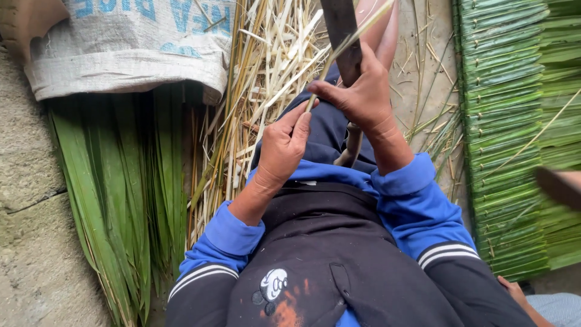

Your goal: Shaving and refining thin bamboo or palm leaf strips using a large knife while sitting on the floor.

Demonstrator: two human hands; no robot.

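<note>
My right hand (362, 91) grips the handle of a dark broad-bladed knife (339, 24) that points up and away from me. My left hand (283, 145) pinches the near end of a thin pale leaf rib (354, 36), which runs up across the blade toward the top of the view. Both hands sit close together above my lap, over dark blue trousers. Blue cuffs and black sleeves cover my forearms.
Long green palm leaves (118, 181) lie on the left beside a concrete slab (30, 242). A pile of pale stripped ribs (266, 66) lies ahead. A woven white sack (127, 42) sits at top left. Stacked folded green leaves (514, 121) fill the right. Another person's hand (514, 290) shows at bottom right.
</note>
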